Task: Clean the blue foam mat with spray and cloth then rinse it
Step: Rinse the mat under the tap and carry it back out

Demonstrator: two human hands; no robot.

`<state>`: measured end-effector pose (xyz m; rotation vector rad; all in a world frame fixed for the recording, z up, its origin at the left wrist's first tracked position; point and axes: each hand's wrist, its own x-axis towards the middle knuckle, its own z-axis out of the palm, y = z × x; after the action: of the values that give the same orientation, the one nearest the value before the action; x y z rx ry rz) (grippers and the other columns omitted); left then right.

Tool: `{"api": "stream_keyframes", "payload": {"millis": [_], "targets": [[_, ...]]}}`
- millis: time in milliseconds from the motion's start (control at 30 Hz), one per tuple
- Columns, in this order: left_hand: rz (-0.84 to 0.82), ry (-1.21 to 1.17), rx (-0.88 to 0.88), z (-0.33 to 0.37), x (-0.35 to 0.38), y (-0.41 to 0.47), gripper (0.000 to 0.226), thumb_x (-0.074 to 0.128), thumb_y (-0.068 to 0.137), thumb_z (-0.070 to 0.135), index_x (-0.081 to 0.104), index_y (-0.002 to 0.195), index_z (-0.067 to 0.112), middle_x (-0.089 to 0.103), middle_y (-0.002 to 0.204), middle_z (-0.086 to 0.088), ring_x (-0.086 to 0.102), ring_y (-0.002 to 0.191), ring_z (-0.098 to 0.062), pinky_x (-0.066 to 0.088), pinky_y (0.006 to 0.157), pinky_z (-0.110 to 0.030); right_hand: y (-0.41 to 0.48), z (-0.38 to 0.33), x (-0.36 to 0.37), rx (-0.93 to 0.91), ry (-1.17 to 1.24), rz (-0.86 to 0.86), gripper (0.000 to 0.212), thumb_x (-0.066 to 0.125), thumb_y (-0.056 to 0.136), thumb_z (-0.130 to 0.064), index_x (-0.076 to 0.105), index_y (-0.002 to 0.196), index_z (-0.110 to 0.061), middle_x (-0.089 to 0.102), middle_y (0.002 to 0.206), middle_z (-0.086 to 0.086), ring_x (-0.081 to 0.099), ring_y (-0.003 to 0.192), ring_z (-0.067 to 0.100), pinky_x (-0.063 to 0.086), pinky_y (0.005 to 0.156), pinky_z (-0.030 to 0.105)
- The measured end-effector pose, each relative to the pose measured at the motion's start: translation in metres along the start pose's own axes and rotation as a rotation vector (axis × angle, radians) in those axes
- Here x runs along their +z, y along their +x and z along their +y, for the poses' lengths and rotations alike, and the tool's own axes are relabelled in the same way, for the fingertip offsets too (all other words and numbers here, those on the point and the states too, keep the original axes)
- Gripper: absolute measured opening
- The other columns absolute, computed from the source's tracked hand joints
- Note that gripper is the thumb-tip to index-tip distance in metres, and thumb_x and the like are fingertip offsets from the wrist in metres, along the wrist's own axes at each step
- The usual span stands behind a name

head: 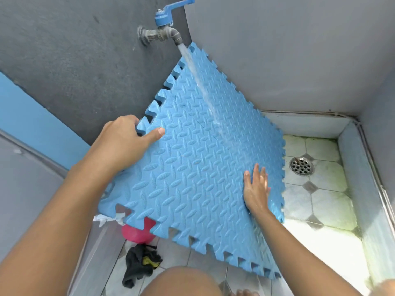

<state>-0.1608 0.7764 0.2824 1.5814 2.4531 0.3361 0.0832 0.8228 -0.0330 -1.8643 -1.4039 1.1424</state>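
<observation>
Two bare forearms reach forward from the bottom of the view. The left hand [126, 142] pinches the upper left edge of the blue foam mat [192, 159], thumb on its face, fingers [130, 120] curled behind. The right hand [256, 189] lies flat on the mat's lower right area, palm down, fingers together and straight, looking wet. A bare knee shows below.

We see grey painted walls [277, 50] meeting in a corner, a blue stripe [32, 120] at left, pale tiled floor [320, 201], a round metal drain [301, 166], bright light on the wet tiles.
</observation>
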Motion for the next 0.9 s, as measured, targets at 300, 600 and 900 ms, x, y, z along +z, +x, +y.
{"api": "stream_keyframes", "payload": {"millis": [300, 600, 900], "targets": [[0.163, -0.008, 0.056, 0.004, 0.014, 0.006, 0.055, 0.065, 0.088, 0.058, 0.055, 0.11, 0.008, 0.06, 0.102, -0.005, 0.046, 0.094, -0.023, 0.042, 0.072, -0.039, 0.059, -0.228, 0.013, -0.491, 0.198, -0.112, 0.066, 0.033, 0.106, -0.054, 0.021, 0.163, -0.024, 0.008, 0.173, 0.002, 0.0, 0.16, 0.017, -0.002, 0.128, 0.052], [0.277, -0.083, 0.234, -0.009, 0.02, 0.003, 0.041, 0.062, 0.088, 0.056, 0.052, 0.101, 0.019, 0.057, 0.073, 0.006, 0.058, 0.08, -0.024, 0.041, 0.063, -0.039, 0.187, -0.299, 0.009, -0.59, 0.158, -0.088, 0.064, 0.035, 0.095, -0.071, 0.041, 0.152, -0.043, 0.034, 0.165, -0.01, 0.023, 0.155, 0.012, 0.009, 0.127, 0.055], [0.311, -0.127, 0.263, -0.011, 0.022, 0.003, 0.038, 0.064, 0.086, 0.057, 0.056, 0.099, 0.022, 0.063, 0.077, 0.006, 0.06, 0.075, -0.023, 0.049, 0.069, -0.043, 0.215, -0.006, -0.02, 0.116, 0.063, 0.131, 0.09, 0.024, 0.082, -0.077, 0.043, 0.151, -0.023, 0.04, 0.161, 0.012, 0.033, 0.15, 0.032, 0.022, 0.122, 0.055]]}}
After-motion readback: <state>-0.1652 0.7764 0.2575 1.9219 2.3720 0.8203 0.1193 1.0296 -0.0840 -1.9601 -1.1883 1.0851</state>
